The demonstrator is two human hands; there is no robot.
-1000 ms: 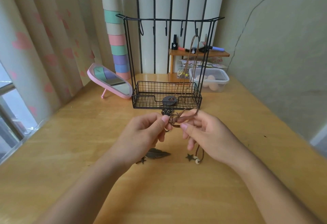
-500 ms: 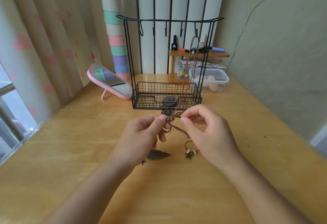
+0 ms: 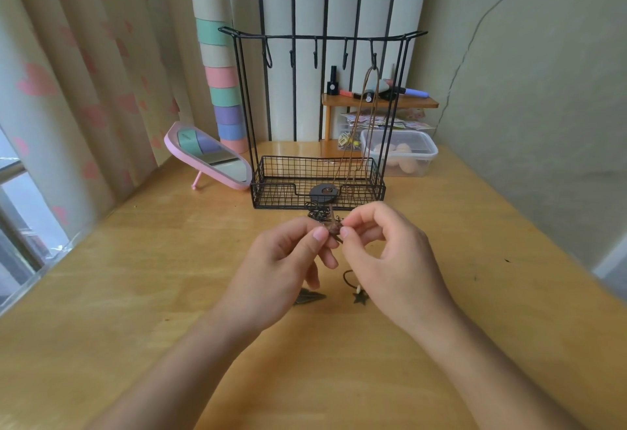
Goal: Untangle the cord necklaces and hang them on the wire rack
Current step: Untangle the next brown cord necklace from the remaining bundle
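As 2 hands pinch knot, 5 hooks

Tangle of brown cord necklaces pinched between left hand and right hand; feather pendant and star pendant lying on the table below. Black wire rack upright behind, one brown cord looped over its rightmost hook

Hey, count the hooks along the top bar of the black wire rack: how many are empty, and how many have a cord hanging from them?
Empty hooks: 4
Hooks holding a cord necklace: 1
Total: 5 hooks
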